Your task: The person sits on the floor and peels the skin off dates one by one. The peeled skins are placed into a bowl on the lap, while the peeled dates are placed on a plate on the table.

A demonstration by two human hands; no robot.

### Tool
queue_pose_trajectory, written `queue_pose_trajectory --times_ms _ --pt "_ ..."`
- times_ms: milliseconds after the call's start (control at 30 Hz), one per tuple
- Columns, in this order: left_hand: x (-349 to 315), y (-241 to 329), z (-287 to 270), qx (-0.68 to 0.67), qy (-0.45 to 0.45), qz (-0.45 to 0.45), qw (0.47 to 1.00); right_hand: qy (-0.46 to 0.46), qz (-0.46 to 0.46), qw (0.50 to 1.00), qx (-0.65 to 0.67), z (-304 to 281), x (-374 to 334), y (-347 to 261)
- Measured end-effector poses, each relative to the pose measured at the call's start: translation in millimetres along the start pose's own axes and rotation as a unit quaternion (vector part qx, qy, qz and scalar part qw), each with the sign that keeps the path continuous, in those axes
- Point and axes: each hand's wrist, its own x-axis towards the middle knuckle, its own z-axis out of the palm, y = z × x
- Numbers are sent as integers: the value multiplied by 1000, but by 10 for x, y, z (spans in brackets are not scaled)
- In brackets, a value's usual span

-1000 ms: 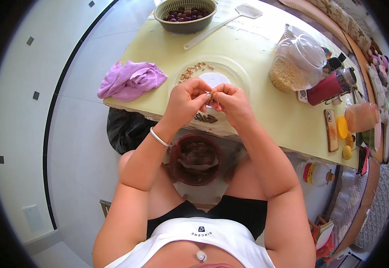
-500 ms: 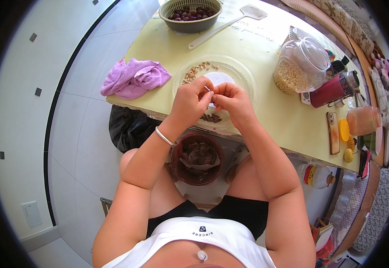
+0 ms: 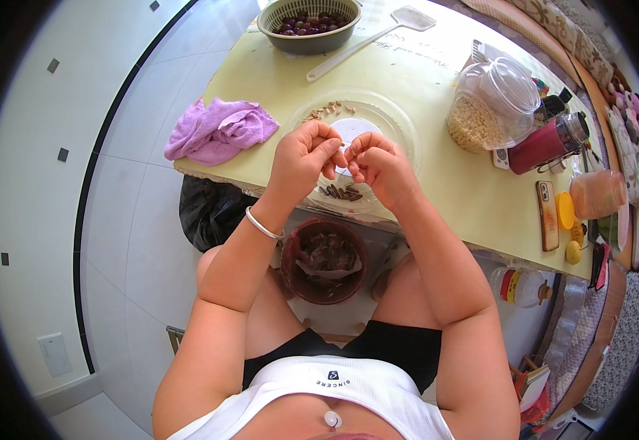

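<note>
Both hands are raised over a clear round plate with a white middle, their fingertips close together. Finger and thumb of my left hand pinch a tiny brownish piece, perhaps a seed. My right hand is closed beside it, thumb against fingers; whatever it may hold is too small to make out. Pale slim kernels lie at the plate's far left. Several dark, elongated seeds or shells lie on its near side, just below my hands.
A purple cloth lies left of the plate. Farther back are a basket of dark red fruit and a white spatula. To the right stand a tub of pale kernels, a maroon bottle and a phone. A bin sits between my knees.
My fingertips have come slightly apart, with the left hand shifting left. A small brownish piece now shows at the left fingertips.
</note>
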Motion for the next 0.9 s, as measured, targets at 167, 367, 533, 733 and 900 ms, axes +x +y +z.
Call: queue_pose_trajectory --times_ms 167,367,533,733,900 --pt "108 -64 -127 208 121 98 966 6 2 997 73 -45 36 -5" --pt "209 -150 -345 338 171 158 912 -14 21 981 194 -121 53 -49" --pt "237 -128 -384 352 160 158 909 -21 8 981 192 -123 54 -97" --pt "200 8 -325 344 143 134 918 16 -14 992 124 -138 75 -73" --pt "-14 252 -12 142 -29 125 981 12 91 995 48 11 50 -43"
